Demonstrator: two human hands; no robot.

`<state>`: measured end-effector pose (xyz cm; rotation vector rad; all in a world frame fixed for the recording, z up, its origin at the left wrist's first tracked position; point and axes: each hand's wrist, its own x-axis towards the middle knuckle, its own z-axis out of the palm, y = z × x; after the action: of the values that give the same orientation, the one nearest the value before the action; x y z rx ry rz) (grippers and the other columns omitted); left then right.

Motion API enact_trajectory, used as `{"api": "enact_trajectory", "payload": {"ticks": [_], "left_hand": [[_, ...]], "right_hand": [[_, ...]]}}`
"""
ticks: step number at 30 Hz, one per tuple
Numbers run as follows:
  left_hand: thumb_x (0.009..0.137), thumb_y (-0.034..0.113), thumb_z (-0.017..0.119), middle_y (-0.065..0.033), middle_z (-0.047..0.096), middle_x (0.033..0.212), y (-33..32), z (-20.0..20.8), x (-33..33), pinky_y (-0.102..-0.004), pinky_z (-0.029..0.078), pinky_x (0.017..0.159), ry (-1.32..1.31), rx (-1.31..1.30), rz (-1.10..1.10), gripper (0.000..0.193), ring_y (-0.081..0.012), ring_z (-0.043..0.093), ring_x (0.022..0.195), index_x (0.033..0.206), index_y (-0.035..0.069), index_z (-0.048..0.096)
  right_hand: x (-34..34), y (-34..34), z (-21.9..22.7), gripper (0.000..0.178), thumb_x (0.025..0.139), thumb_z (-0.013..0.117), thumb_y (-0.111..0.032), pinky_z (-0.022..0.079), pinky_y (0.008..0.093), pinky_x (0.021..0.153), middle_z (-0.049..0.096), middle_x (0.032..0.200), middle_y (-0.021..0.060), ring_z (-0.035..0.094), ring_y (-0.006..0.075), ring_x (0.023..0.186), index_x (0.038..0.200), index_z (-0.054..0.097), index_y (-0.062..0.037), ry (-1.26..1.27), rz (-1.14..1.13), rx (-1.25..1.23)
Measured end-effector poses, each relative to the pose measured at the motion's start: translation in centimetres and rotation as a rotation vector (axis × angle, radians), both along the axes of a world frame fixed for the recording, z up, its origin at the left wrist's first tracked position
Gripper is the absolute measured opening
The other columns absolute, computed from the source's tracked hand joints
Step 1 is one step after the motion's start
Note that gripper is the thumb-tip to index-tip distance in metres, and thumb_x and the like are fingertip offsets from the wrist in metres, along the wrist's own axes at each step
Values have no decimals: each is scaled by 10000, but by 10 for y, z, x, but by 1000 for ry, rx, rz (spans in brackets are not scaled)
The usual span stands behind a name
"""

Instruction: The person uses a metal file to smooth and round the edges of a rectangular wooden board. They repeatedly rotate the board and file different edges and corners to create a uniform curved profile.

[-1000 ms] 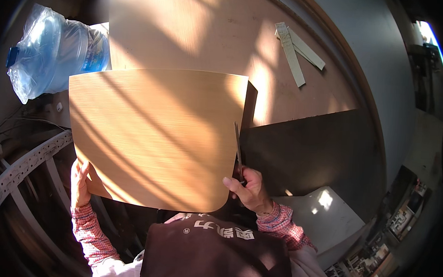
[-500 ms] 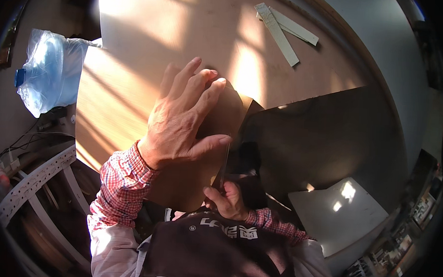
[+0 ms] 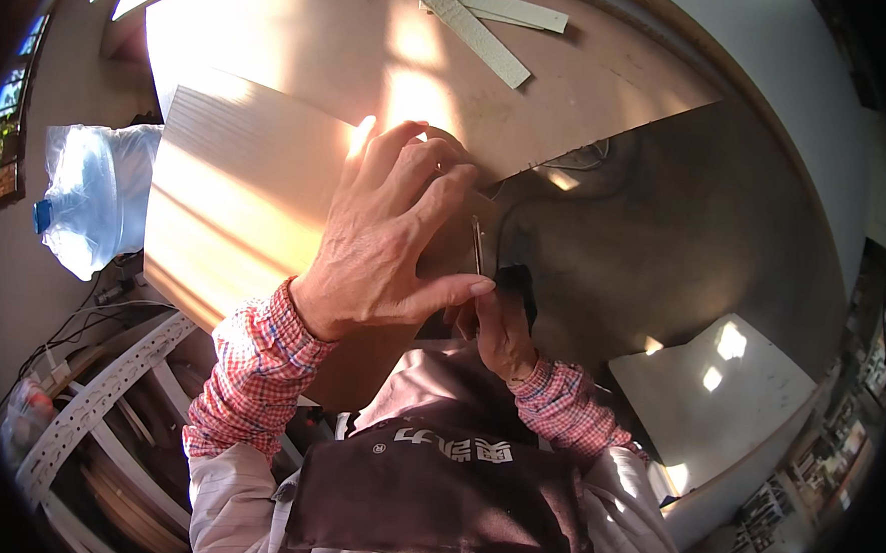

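My left hand (image 3: 390, 229) lies palm down with fingers spread over a light wood-grain board (image 3: 232, 190). Its thumb stretches right, its tip beside the fingers of my right hand (image 3: 505, 335). That right hand is closed at the board's near right edge. A slim shiny metal tool (image 3: 478, 243) points away from me out of its grip; its exact kind is hard to make out. The board's near part, below my left wrist, is in shadow, and my left hand hides some of its edge.
Two pale narrow strips (image 3: 476, 38) lie crossed on the tabletop sheet (image 3: 594, 74). A dark surface (image 3: 666, 228) and a whitish panel (image 3: 717, 401) are to the right. A bagged blue water jug (image 3: 102, 194) and a perforated white metal frame (image 3: 106, 389) stand left.
My right hand has moved away from me along the board's edge, and the slim metal tool now shows. My left hand remains spread on the board. The view has shifted.
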<state>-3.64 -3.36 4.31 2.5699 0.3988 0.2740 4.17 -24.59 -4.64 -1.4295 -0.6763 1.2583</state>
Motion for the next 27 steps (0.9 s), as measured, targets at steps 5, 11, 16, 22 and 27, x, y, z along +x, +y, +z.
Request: {"api": "enact_trajectory", "payload": {"ticks": [5,11,16,22,27], "left_hand": [[734,236,818,-76,653,979,-4,-11,21,-439,459,890,-149,-122,83,362,-316,576,1028,1003,47,666],[735,95,798,-54,649,832,-10,-10,25,-373,484,760,-141,-254,206,312,-253,625,821,1016,53,668],[755,107,809,-81,675,749,-15,-17,27,-381,493,762,-270,-384,359,616,-286,653,777,1284,-2,512],[862,245,737,-158,682,962,-12,-13,21,-435,483,812,-222,-350,348,696,-336,628,881,1398,-46,400],[863,261,732,-223,603,1202,15,-11,-8,-458,473,944,-421,29,401,658,-410,555,1132,1378,-37,453]], "right_hand": [[44,31,-15,519,1098,289,-371,388,310,544,537,679,40,480,132,576,816,554,-26,-366,196,100],[71,39,-23,109,849,598,-86,498,429,633,596,731,146,622,328,664,946,596,-37,-596,395,190],[86,42,-16,174,991,516,-188,492,396,635,591,733,107,591,297,659,985,620,-48,-514,305,-36],[39,33,6,549,1011,492,-566,321,295,382,537,633,0,444,70,441,961,609,-32,-60,-86,77],[-11,28,5,359,940,677,-404,404,238,439,605,705,1,518,86,492,983,631,-51,114,-98,-36]]}}
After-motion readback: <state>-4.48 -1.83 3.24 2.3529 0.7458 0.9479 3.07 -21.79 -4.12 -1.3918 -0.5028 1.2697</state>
